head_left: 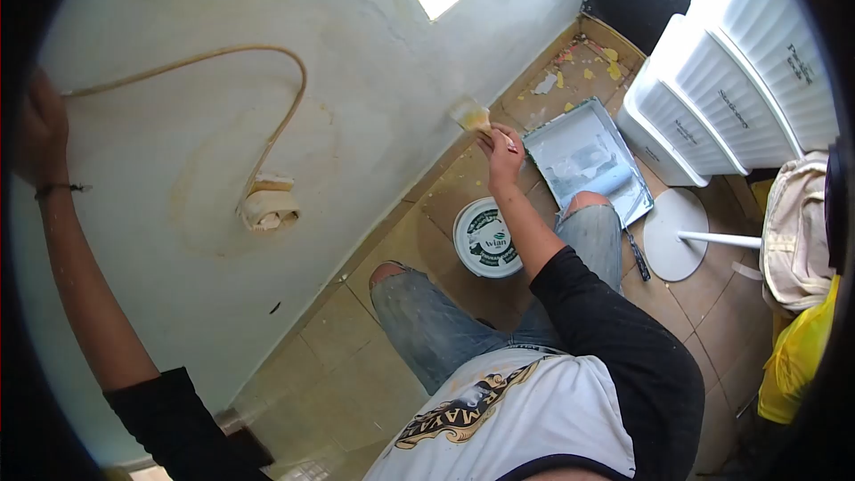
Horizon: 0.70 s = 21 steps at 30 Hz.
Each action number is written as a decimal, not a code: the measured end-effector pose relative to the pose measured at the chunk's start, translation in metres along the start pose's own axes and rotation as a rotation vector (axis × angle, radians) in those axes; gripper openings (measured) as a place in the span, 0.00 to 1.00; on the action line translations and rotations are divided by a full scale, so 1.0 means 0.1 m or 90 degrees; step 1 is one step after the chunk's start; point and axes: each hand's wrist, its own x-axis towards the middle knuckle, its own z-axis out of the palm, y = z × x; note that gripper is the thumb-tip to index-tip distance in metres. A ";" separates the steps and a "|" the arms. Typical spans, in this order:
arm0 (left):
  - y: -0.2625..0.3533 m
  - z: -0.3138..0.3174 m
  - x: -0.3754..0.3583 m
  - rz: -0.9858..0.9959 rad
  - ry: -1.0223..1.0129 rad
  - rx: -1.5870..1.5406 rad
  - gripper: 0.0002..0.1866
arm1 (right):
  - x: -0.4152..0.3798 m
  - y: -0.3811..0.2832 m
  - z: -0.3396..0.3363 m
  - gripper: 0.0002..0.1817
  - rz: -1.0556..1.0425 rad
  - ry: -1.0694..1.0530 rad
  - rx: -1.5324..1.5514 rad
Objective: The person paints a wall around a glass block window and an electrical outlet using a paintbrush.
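My right hand [506,158] is closed around the handle of a flat paintbrush [470,114]. Its pale bristles lie against the lower part of the white wall [392,125], just above the floor edge. At the far left, my left hand [43,129] is raised beside the wall, closed at the end of a beige cable [223,52]. That cable arcs across the wall to a cream socket box [270,207]. Below my right forearm stands a round paint tub [488,236] with a green and white lid. A paint tray [570,138] smeared with pale paint lies beside my right knee.
A blue roller [607,180] rests in the tray, its dark handle [638,254] sticking out onto the tiles. White stacked drawers [695,107] stand at the right. Near them are a white round base [674,233], a cream cloth bag [793,223] and a yellow bag [797,352]. Paint flakes [552,82] litter the corner.
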 end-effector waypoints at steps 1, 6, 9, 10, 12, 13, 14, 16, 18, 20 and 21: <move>0.00 -0.01 -0.03 0.008 -0.002 0.004 0.09 | 0.02 0.10 -0.10 0.07 0.023 0.045 -0.075; 0.00 -0.04 -0.02 0.010 -0.031 0.008 0.10 | 0.08 0.06 0.19 0.06 0.001 0.025 -0.195; 0.23 -0.21 0.25 0.029 0.015 -0.061 0.07 | -0.31 -0.61 0.76 0.08 -0.046 -0.036 -0.054; 0.33 -0.27 0.39 0.037 0.045 -0.091 0.09 | -0.44 -0.84 0.92 0.08 -0.074 -0.058 0.020; 0.51 -0.40 0.48 -0.005 0.037 0.073 0.13 | -0.63 -1.11 1.00 0.09 -0.103 -0.116 0.063; 0.51 -0.44 0.47 -0.005 0.027 0.083 0.13 | -0.72 -1.17 0.98 0.09 -0.129 -0.160 0.109; 0.51 -0.47 0.46 -0.021 0.029 0.071 0.13 | -0.76 -1.19 0.92 0.09 -0.120 -0.171 0.109; 0.50 -0.48 0.44 -0.056 0.038 0.043 0.11 | -0.77 -1.28 0.74 0.09 -0.123 -0.194 0.084; 0.58 -0.50 0.49 -0.102 0.063 0.007 0.11 | -0.69 -1.38 0.48 0.09 -0.134 -0.194 0.012; 0.76 -0.57 0.55 -0.156 0.080 -0.096 0.11 | -0.57 -1.57 0.15 0.09 -0.167 -0.186 -0.125; 0.81 -0.60 0.57 -0.198 0.097 -0.196 0.12 | -0.50 -1.69 0.00 0.09 -0.187 -0.183 -0.188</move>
